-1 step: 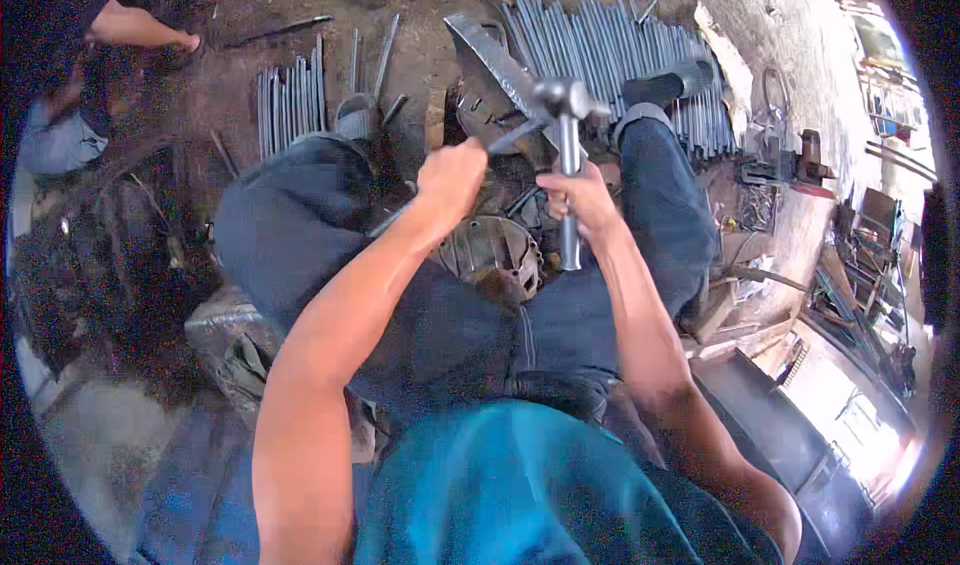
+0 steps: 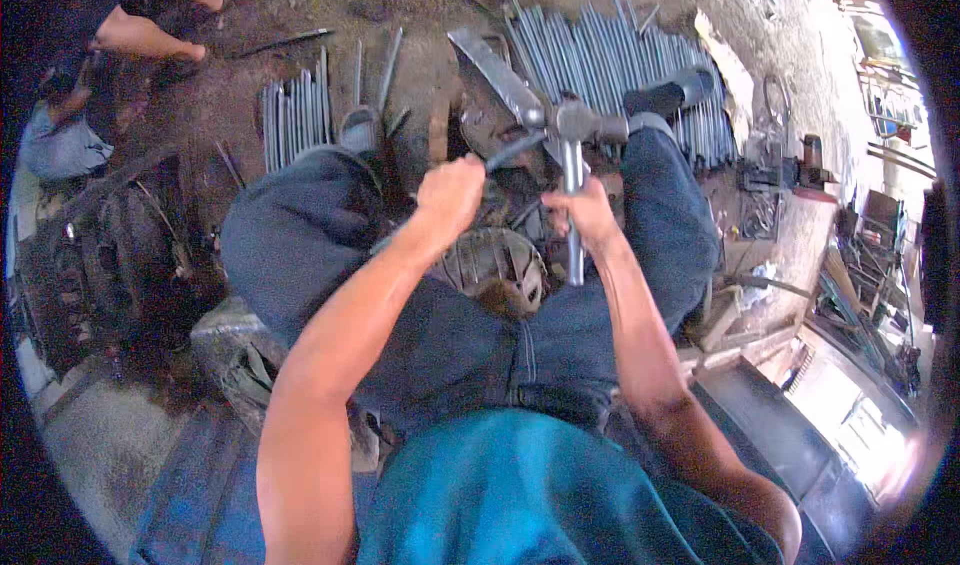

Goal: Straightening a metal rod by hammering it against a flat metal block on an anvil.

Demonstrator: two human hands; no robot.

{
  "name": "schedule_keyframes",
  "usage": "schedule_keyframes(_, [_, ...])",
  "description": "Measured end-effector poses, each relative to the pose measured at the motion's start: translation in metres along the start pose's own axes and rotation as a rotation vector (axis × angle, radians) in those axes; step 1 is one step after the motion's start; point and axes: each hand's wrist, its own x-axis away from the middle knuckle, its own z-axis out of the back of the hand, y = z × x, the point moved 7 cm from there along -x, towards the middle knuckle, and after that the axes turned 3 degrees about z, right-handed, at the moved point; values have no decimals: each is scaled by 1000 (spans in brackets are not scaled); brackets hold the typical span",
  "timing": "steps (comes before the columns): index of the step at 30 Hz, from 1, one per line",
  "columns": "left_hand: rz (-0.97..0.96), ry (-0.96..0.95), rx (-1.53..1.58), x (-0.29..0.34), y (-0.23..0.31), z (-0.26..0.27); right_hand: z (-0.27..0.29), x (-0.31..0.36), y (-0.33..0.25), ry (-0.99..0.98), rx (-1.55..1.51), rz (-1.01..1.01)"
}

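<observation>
My left hand [image 2: 450, 197] is closed around a grey metal rod [image 2: 515, 151], whose free end points away to the right. My right hand [image 2: 585, 215] grips a hammer [image 2: 573, 170] by its metal handle. The hammer's head is beside the rod's far end; whether they touch I cannot tell. Just beyond lies a long flat steel bar [image 2: 500, 80], slanting up to the left. Below the hands, between my legs, is a round metal part with openings [image 2: 495, 265].
Many metal rods [image 2: 610, 65] lie side by side at the far right, with a smaller row [image 2: 297, 115] at the far left. Another person's bare leg [image 2: 145, 37] shows at upper left. Tools and scrap [image 2: 785, 170] line the right side.
The hammer's head has come down and slightly right, nearer the rod's end. Both hands keep their grip, and the whole view has shifted slightly.
</observation>
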Motion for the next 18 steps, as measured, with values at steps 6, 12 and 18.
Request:
schedule_keyframes(6, [106,21,61,5,-14,15,2,35,28,-58,-242,-113])
schedule_keyframes(12, [137,241,281,3,3,78,6,28,42,-27,-198,49])
schedule_keyframes(18, [-32,397,515,32,42,139,-8,20,35,-82,6,256])
